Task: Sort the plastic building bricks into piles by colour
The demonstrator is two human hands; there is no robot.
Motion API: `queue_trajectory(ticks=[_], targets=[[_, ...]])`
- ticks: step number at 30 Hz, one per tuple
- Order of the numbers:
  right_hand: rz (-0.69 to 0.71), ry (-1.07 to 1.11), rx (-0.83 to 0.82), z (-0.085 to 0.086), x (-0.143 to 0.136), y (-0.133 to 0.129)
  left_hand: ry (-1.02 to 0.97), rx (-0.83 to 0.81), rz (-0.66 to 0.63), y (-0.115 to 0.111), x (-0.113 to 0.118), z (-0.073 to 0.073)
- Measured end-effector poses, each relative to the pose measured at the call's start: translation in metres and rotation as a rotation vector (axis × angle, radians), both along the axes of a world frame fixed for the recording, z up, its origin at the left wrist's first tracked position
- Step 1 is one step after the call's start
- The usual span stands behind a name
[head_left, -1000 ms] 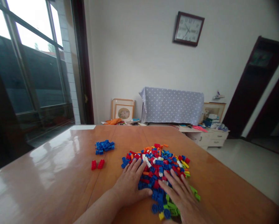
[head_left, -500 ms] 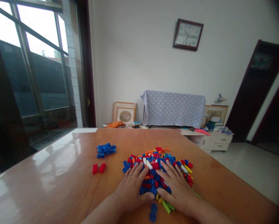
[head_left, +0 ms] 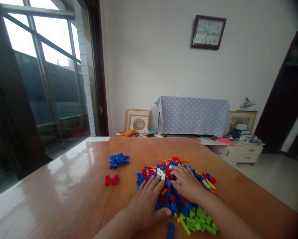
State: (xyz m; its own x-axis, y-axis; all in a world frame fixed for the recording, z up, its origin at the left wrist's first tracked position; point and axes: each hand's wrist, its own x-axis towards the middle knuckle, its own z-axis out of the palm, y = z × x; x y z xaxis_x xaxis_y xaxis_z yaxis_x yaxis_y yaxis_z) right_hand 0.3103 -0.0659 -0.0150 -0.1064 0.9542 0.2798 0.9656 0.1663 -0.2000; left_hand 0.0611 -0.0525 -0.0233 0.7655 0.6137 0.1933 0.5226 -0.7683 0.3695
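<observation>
A mixed heap of building bricks (head_left: 167,194), mostly blue and red with some white, orange and yellow, lies on the wooden table. My left hand (head_left: 149,202) rests against the heap's near left side, fingers spread, thumb pointing right. Over the upper right part of the heap lies my right hand (head_left: 187,182), its fingers apart on the bricks. Green bricks (head_left: 198,220) gather at the near right edge, beside my right forearm. White bricks (head_left: 161,173) show between the two hands.
A small cluster of blue bricks (head_left: 118,160) sits on the table (head_left: 76,192) to the left, with two red bricks (head_left: 114,180) nearer. Blue round pieces (head_left: 171,228) lie at the near edge. Behind the table stands a white cabinet (head_left: 250,152).
My right hand has moved up and away over the heap, uncovering the green bricks. My left hand stays by the near left side. The view has shifted slightly.
</observation>
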Motion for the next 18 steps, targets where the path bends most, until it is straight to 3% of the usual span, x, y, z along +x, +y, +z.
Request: queue_trajectory(ticks=[5, 10, 18], targets=[[-0.034, 0.181, 0.048, 0.014, 0.006, 0.011, -0.008, -0.036, -0.009, 0.0, 0.0, 0.005], [-0.006, 0.323, 0.173, 0.008, 0.012, 0.008, -0.035, -0.042, 0.006, 0.001, 0.001, 0.006], [0.026, 0.435, 0.173, 0.009, 0.017, -0.001, -0.035, -0.05, 0.01, 0.0, 0.002, 0.009]])
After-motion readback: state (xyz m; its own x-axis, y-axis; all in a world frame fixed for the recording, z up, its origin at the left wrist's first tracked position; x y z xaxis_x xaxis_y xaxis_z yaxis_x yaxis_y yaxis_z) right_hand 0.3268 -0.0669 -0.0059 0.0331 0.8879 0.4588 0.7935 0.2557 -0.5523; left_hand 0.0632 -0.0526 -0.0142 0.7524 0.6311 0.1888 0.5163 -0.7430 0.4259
